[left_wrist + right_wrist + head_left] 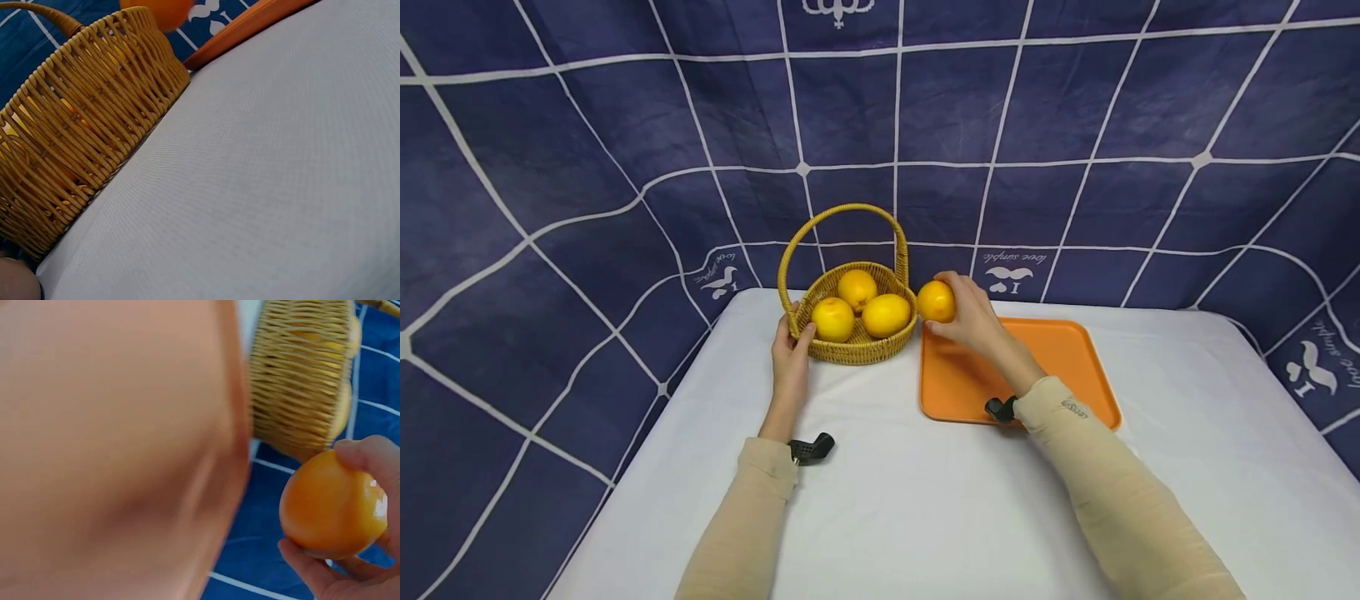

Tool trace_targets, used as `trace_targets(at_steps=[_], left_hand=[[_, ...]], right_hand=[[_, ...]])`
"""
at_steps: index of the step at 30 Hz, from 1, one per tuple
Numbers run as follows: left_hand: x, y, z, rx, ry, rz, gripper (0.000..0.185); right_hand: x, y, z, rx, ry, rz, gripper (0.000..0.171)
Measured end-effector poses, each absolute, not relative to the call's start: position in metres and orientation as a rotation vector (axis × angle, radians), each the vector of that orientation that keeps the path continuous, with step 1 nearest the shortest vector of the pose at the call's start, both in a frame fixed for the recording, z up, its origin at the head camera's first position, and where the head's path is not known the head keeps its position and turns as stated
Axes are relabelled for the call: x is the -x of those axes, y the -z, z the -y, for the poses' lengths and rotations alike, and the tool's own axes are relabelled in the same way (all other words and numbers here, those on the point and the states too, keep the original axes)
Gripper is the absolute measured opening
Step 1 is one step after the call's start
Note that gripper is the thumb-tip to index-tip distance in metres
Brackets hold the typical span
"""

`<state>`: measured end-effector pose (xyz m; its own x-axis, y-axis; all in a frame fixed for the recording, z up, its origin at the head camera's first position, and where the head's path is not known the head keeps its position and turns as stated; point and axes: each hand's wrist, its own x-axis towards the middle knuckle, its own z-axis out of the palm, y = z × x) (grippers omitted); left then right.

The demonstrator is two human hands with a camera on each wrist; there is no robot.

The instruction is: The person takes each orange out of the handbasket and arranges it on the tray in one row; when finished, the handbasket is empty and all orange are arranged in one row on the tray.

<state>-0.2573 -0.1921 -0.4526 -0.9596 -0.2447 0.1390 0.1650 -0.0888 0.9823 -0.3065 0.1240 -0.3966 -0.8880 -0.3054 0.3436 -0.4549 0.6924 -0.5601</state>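
Note:
A wicker basket (850, 353) with a tall arched handle stands on the white cloth. Inside it lie two round yellow-orange fruits, one behind (857, 289) and one at the front left (832, 320), and an oval yellow fruit (886, 316) like a lemon. My left hand (791, 354) holds the basket's left rim near the foot of the handle, thumb toward the front. Between thumb and fingers, my right hand (972, 317) grips an orange (331, 505) just off the basket's right rim. Only a bit of my left hand shows in the left wrist view.
An orange tray (951, 387) lies right of the basket, beneath my right wrist. Behind the white-covered table (880, 483) hangs a dark blue cloth (1075, 108) with white lines, which also runs along the left and right sides.

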Motion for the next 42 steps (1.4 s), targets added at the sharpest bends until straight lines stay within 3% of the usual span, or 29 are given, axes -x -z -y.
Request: trace_targets(at_steps=[9,18,25,42], left_hand=[[0.259,0.458,0.193,-0.096,2.126,1.915,0.059],[0.253,0.447,0.194,-0.091,2.115,1.944,0.059],[0.262,0.461,0.195,-0.089,2.112,1.929,0.059],[0.273,0.481,0.196,-0.088,2.037,1.923,0.057]], right_hand=[[0.307,0.429,-0.129,-0.619,-0.953,2.805,0.083],[0.303,0.423,-0.129,-0.673,-0.963,2.873,0.095],[0.304,0.416,-0.13,-0.693,-0.956,2.893,0.101],[0.3,0.401,-0.136,-0.647,-0.947,2.899,0.097]])
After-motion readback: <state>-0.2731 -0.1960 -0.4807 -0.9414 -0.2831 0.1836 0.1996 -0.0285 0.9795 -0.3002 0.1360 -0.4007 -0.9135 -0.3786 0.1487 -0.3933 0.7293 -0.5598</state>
